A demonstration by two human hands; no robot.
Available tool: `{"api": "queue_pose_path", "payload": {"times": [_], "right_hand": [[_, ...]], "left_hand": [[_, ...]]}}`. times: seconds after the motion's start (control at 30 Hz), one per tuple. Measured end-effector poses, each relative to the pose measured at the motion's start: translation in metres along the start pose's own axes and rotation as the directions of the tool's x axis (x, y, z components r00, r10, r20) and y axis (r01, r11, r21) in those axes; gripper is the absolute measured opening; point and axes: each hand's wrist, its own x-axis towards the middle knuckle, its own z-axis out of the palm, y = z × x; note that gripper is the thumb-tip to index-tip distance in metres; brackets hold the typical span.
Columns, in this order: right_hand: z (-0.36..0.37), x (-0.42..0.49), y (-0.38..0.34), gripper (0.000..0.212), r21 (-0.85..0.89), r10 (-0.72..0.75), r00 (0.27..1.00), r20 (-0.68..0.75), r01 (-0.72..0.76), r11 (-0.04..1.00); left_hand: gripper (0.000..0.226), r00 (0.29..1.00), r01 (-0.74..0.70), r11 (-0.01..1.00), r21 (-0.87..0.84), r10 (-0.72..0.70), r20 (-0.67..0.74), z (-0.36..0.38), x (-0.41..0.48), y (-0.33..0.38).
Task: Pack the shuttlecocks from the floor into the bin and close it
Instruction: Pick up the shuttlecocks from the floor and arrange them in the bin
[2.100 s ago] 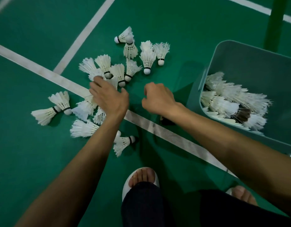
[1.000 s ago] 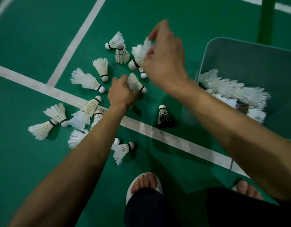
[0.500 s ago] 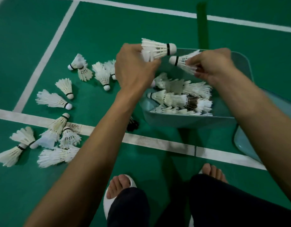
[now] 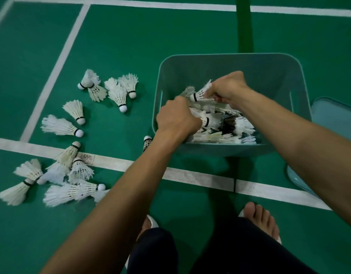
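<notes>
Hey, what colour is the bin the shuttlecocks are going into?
The bin is pale teal, clearest on its far inner wall in the head view.

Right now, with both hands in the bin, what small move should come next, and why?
Probably release both: the left hand and right hand each grip a shuttlecock inside the bin, and loose shuttlecocks lie on the floor.

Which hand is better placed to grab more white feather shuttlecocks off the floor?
Left. The left hand is over the teal plastic bin's wall beside the floor shuttlecocks; the right hand is farther in.
</notes>
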Motion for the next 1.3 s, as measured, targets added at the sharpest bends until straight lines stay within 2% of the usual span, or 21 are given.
{"api": "queue_pose_path", "payload": {"times": [0.1,0.2,0.3,0.4,0.47,0.53,0.6,0.7,0.77,0.87,0.93,1.03,1.07,1.17,1.23,1.3], "right_hand": [[0.021,0.009,-0.006,0.022,-0.13,-0.115,0.991,-0.076,0.104,0.986],[0.039,0.01,-0.006,0.014,-0.154,-0.18,0.981,-0.079,0.166,0.974],[0.048,0.008,-0.009,0.011,-0.127,-0.15,0.988,-0.024,0.146,0.981],[0.048,0.01,-0.015,0.025,-0.048,-0.099,0.995,0.008,0.099,0.994],[0.051,0.011,-0.016,0.031,-0.084,-0.11,0.994,-0.009,0.109,0.991],[0.058,0.013,-0.012,0.025,-0.114,-0.102,0.993,-0.062,0.094,0.989],[0.062,0.012,-0.008,0.021,-0.056,-0.045,0.996,-0.082,0.041,0.998],[0.052,0.015,-0.006,0.015,0.195,0.093,0.994,0.059,-0.103,0.975],[0.043,0.016,-0.006,0.01,0.287,0.128,0.983,0.133,-0.162,0.944],[0.038,0.013,-0.01,0.009,0.187,0.098,0.982,0.162,-0.128,0.974],[0.042,0.013,-0.013,0.016,0.116,0.045,0.987,0.156,-0.064,0.991],[0.045,0.015,-0.013,0.006,0.023,0.004,0.997,0.082,-0.006,1.0],[0.044,0.015,-0.012,0.008,-0.029,-0.01,1.0,0.02,0.011,1.0],[0.037,0.017,-0.009,0.032,-0.166,-0.109,0.986,-0.126,0.087,0.982],[0.033,0.017,-0.008,0.042,-0.184,-0.147,0.983,-0.109,0.126,0.975],[0.024,0.015,-0.01,0.042,-0.211,-0.168,0.983,-0.076,0.149,0.966]], "left_hand": [[0.024,0.99,0.003,0.999,0.052,-0.01,0.143,0.0,0.008,0.005],[0.032,0.973,0.001,0.998,0.069,-0.017,0.23,0.006,0.014,0.009],[0.039,0.973,-0.005,0.997,0.082,-0.015,0.23,0.01,0.019,0.013],[0.038,0.973,-0.015,0.996,0.09,-0.006,0.231,0.013,0.022,0.015],[0.037,0.973,-0.019,0.996,0.084,-0.001,0.233,0.015,0.023,0.015],[0.038,0.974,-0.024,0.998,0.066,0.008,0.225,0.016,0.025,0.014],[0.037,0.979,-0.031,0.999,0.041,0.022,0.202,0.016,0.027,0.012],[0.035,0.989,-0.029,0.999,0.024,0.025,0.143,0.01,0.031,0.008],[0.034,0.988,-0.013,1.0,0.014,0.011,0.157,0.005,0.034,0.005],[0.031,0.967,0.009,0.999,-0.051,0.004,0.256,0.001,0.041,0.005],[0.028,0.946,0.018,0.996,-0.084,0.01,0.324,0.001,0.043,0.008],[0.031,0.931,0.04,0.994,-0.1,-0.001,0.364,0.005,0.045,0.009],[0.033,0.931,0.055,0.993,-0.109,-0.011,0.365,0.008,0.045,0.009],[0.039,0.924,0.102,0.983,-0.153,-0.036,0.382,0.012,0.045,0.006],[0.043,0.924,0.123,0.973,-0.196,-0.04,0.381,0.014,0.045,0.006],[0.042,0.925,0.138,0.963,-0.23,-0.042,0.378,0.013,0.045,0.006]]}}
